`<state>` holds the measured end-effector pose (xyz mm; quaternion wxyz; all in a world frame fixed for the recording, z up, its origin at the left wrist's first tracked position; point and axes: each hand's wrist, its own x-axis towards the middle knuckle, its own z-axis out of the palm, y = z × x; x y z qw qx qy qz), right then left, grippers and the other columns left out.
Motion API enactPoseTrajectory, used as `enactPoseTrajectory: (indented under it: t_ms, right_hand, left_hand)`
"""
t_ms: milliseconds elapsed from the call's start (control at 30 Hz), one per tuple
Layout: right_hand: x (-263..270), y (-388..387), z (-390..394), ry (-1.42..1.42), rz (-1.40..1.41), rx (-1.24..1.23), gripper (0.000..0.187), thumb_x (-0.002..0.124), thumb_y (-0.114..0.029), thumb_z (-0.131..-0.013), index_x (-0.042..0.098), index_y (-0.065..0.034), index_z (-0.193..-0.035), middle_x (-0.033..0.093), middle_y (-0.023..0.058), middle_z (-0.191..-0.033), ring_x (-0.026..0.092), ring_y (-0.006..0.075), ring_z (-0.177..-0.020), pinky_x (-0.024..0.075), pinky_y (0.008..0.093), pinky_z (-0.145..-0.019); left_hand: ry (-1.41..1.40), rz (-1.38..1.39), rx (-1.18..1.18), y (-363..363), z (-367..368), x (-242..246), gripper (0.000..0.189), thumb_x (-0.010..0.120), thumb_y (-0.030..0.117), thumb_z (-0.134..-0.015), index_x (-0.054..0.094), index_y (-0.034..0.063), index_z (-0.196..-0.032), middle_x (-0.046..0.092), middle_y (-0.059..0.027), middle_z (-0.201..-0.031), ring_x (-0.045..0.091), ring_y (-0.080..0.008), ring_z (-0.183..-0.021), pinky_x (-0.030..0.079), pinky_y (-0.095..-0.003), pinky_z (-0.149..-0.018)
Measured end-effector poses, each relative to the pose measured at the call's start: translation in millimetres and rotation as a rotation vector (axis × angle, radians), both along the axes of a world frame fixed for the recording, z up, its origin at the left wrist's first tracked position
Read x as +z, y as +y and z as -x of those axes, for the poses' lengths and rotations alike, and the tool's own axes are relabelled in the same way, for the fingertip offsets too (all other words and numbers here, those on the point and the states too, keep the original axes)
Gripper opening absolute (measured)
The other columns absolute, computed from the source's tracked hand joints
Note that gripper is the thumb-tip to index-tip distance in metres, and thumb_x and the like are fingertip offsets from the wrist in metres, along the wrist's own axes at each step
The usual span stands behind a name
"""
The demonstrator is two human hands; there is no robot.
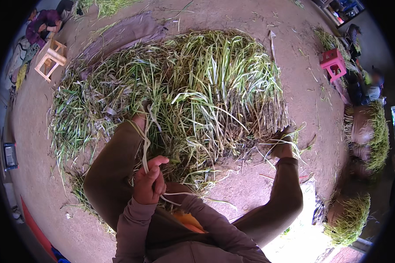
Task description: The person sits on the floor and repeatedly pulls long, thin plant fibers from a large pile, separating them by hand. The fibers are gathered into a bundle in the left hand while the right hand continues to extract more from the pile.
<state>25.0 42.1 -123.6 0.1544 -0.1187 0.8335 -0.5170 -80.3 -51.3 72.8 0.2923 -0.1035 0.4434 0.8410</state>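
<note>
A large heap of long green grassy stalks (197, 92) with brown stem ends lies on the floor before me, around my lower left leg. My left hand (150, 182) is closed on a pale, flat leaf strip (145, 148), which rises from the fist towards the heap. My right hand (175, 190) lies low behind the left one, mostly hidden by it, so its fingers do not show. A thin pale strand (171, 201) runs out beside the two hands. Loose stalks lie across my right foot (283, 141) at the heap's right edge.
A wooden stool (52, 59) stands at upper left beside a person in purple (44, 26). A pink plastic stool (334, 64) is at upper right, near another person (373, 85). Bundles of green stalks (378, 141) line the right side. Purple cloth (125, 31) lies behind the heap.
</note>
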Motion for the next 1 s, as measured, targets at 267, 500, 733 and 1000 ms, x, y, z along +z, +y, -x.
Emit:
enactPoseTrajectory:
  t_ms: [267, 500, 733, 1000]
  right_hand:
    - [-49, 115, 14, -0.259, -0.021, -0.763, 0.02, 0.051, -0.02, -0.08, 0.06, -0.0083, -0.094, 0.062, 0.0134, -0.082, 0.061, 0.0279, -0.068, 0.0487, 0.0362, -0.06]
    - [-82, 150, 61, -0.166, -0.591, -0.651, 0.021, 0.06, -0.02, -0.075, 0.059, -0.0109, -0.093, 0.06, 0.016, -0.09, 0.058, 0.0324, -0.086, 0.0466, 0.0408, -0.07]
    - [-54, 139, 59, -0.141, -0.639, -0.609, 0.02, 0.06, -0.011, -0.068, 0.056, -0.0126, -0.087, 0.059, 0.0143, -0.083, 0.058, 0.0356, -0.075, 0.0461, 0.0441, -0.062]
    - [67, 138, 33, -0.773, 0.365, -0.497, 0.019, 0.061, -0.018, -0.079, 0.057, -0.0035, -0.09, 0.055, 0.0006, -0.065, 0.048, 0.0064, -0.048, 0.0378, 0.0204, -0.042]
  left_hand:
    - [-0.042, 0.035, 0.083, 1, 3, -6, 0.024, 0.043, 0.024, -0.091, 0.052, 0.0049, -0.102, 0.036, 0.0017, -0.041, 0.026, -0.0055, -0.029, 0.023, -0.0222, -0.032]
    - [-0.074, 0.101, 0.095, 9, 3, -9, 0.023, 0.043, 0.023, -0.091, 0.053, 0.0035, -0.098, 0.037, 0.0011, -0.041, 0.026, -0.0054, -0.028, 0.023, -0.0213, -0.031]
    - [-0.088, 0.113, 0.113, 8, -2, -12, 0.024, 0.046, 0.023, -0.09, 0.054, 0.0013, -0.097, 0.039, 0.0005, -0.042, 0.027, -0.0045, -0.03, 0.024, -0.02, -0.032]
    - [-0.07, 0.082, 0.082, 3, -8, -7, 0.022, 0.048, 0.022, -0.089, 0.055, 0.0025, -0.096, 0.037, 0.0018, -0.041, 0.027, -0.0044, -0.03, 0.023, -0.0202, -0.032]
